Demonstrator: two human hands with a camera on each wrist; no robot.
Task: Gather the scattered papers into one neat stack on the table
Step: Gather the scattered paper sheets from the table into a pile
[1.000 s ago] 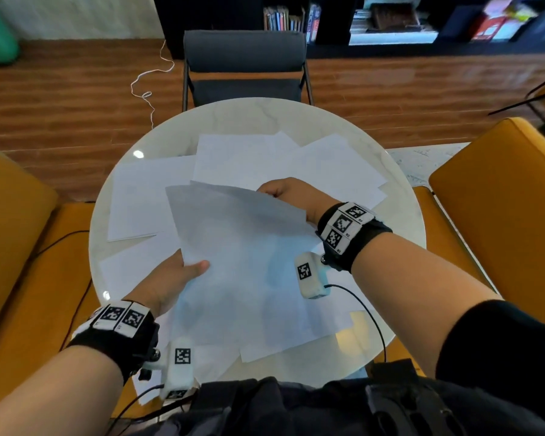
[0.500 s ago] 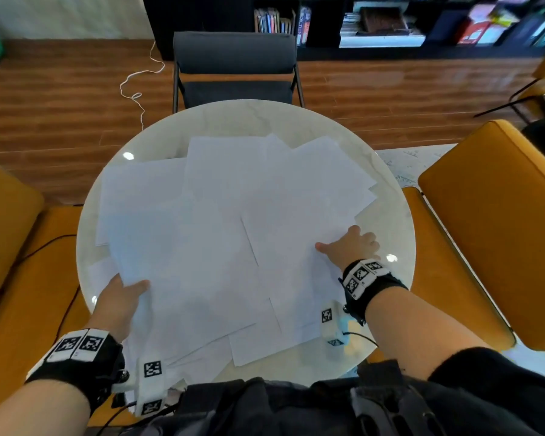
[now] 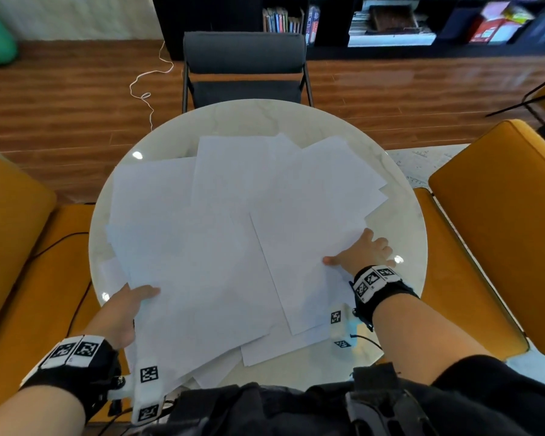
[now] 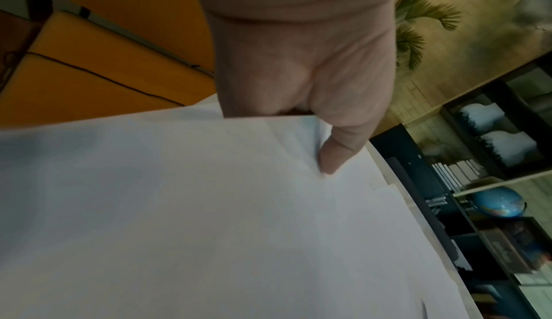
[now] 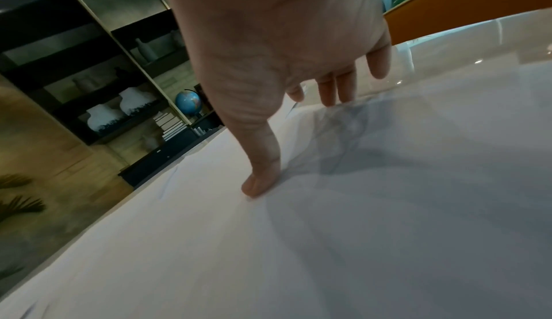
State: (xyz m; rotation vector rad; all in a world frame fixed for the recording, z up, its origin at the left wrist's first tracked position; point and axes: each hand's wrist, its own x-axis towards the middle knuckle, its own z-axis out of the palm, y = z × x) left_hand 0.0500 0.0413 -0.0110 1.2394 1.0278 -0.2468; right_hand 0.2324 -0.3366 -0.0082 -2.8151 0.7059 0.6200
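Roughly eight papers [image 3: 221, 247] overlapping, left hand [image 3: 120, 313] pinching them — right hand [image 3: 361, 254] flat, spread.

Floor [image 3: 60, 99]: brown wood planks.
Seating: grey chair [image 3: 244, 62]; orange chairs [image 3: 497, 221].
Rear wall: dark bookshelf [image 3: 390, 23].

White papers [image 3: 221, 247] lie overlapped, fanned askew across round table [image 3: 400, 215].

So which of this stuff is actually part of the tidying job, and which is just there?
Part of the job:
papers
table
left hand, gripping the sheets
right hand, spread on a sheet

Just there:
grey chair
yellow seats
bookshelf
white cord
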